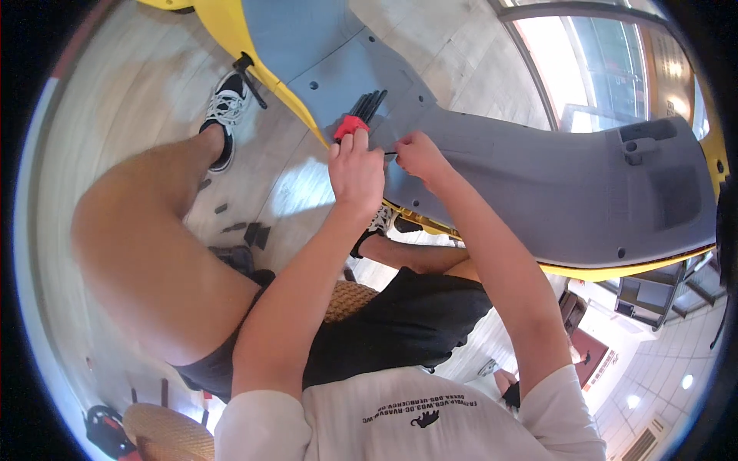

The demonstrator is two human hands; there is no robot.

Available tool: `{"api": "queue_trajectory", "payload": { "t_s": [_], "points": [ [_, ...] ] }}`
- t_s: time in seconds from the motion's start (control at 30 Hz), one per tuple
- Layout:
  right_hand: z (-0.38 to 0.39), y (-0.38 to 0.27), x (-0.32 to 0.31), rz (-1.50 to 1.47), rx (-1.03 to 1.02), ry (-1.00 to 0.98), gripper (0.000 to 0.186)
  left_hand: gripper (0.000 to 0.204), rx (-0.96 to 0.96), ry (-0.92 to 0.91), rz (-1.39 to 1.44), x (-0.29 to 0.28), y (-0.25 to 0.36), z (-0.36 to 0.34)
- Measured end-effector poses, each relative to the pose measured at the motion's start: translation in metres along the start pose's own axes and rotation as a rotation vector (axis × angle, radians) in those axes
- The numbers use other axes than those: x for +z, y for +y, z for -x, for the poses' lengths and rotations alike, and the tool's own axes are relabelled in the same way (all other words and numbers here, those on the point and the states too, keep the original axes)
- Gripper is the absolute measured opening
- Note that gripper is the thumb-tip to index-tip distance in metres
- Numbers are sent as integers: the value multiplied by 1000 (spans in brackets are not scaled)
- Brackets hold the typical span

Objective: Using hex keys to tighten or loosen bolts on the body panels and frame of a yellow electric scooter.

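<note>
My left hand [356, 169] grips a set of black hex keys in a red holder [355, 119], held against a large grey plastic panel [538, 177] with a yellow edge. My right hand [419, 156] is just to the right of it, fingers pinched on a thin key or small part at the panel's surface; what exactly it pinches is too small to tell. Both forearms reach up from the lower edge over my bare legs.
Small dark parts [246, 230] lie on the pale wooden floor. My shoe [225, 107] rests near a black pedal-like piece [250, 73]. A woven stool [165, 434] sits at lower left, and a window [600, 69] is at upper right.
</note>
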State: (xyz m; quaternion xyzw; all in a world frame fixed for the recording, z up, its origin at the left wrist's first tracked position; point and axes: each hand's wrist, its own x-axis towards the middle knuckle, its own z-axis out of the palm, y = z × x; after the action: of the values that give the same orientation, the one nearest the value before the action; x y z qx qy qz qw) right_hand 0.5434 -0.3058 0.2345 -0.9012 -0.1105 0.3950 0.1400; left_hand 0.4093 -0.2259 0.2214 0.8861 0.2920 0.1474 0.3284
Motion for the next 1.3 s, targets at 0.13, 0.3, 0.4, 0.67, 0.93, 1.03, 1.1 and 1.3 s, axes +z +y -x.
{"api": "queue_trajectory", "payload": {
  "t_s": [0.13,0.3,0.4,0.67,0.93,1.03,1.1,1.3],
  "points": [
    [0,4,9,75,-73,98,26,13,-70,89,102,7,6,5],
    [27,-11,-5,-26,-32,21,32,12,-83,177,137,22,9,9],
    [53,-24,-34,545,-554,332,36,10,-76,166,151,25,8,13],
    [44,-19,-25,532,-396,212,15,8,-71,223,196,26,7,11],
    [46,-27,-24,471,-595,121,15,11,-61,317,182,28,-1,17],
    [57,-33,-33,652,-985,108,18,10,-56,286,202,28,-1,18],
    [56,-34,-33,788,-956,36,19,9,-41,284,250,28,-1,17],
    [29,-33,-19,-219,-30,99,27,9,-45,416,229,30,-2,19]
  ]
}}
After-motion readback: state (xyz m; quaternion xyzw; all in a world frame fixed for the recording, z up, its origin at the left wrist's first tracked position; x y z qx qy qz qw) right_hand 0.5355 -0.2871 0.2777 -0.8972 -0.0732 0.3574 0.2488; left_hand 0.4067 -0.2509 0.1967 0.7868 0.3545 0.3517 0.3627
